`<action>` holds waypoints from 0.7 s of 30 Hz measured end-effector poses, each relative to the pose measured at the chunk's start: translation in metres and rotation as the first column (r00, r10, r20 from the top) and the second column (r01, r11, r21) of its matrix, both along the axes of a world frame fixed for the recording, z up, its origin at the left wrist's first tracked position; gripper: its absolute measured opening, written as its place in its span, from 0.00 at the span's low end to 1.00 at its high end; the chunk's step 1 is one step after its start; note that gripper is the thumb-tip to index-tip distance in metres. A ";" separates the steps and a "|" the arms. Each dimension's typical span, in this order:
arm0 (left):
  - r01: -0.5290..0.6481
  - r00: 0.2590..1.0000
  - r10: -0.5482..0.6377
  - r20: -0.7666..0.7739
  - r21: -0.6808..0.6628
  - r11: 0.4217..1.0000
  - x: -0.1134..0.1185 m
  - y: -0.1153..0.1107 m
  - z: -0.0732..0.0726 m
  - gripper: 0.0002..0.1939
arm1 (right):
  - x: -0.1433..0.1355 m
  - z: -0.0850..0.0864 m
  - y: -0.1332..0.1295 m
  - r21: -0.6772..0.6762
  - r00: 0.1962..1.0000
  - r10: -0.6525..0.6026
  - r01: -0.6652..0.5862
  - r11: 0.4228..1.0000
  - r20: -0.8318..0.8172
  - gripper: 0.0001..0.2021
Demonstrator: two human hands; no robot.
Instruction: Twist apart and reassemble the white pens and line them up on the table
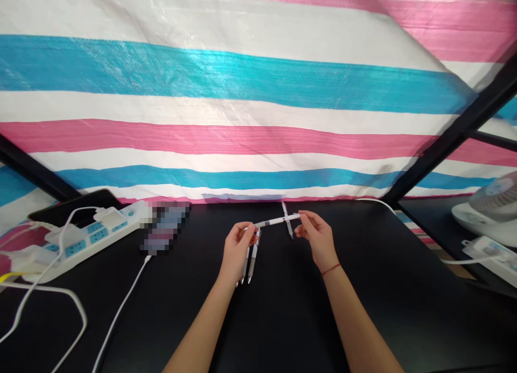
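On my feed, the white pen is slung between both hands, over the black table. The left hand pinches its grey grip end; the right hand pinches the opposite end with thumb and fingertips. I judge the two-ended hold is for steadiness and leaves the barrel exposed. In view, it crosses a single pen lying farther back; whether they touch, I cannot tell. Loose pens lie roughly side by side, partly hidden by the left hand, tips toward the wearer, presumably grouped for easy reach. The power strip sits off left, apart from the handwork. Pose: forearms come in from the near edge and converge; right wrist, with a thin cord, bends inward, fingers curled.
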State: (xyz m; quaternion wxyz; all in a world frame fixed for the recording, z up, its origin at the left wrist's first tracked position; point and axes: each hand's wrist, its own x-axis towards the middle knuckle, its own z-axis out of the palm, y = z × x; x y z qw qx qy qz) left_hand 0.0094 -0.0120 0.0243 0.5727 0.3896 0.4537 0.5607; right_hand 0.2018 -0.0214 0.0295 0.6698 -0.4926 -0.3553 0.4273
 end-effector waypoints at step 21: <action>0.004 0.996 0.004 -0.090 0.090 0.996 -0.001 0.001 -0.004 0.15 | 0.001 0.002 -0.002 0.030 0.994 0.092 -0.094 0.995 0.061 0.13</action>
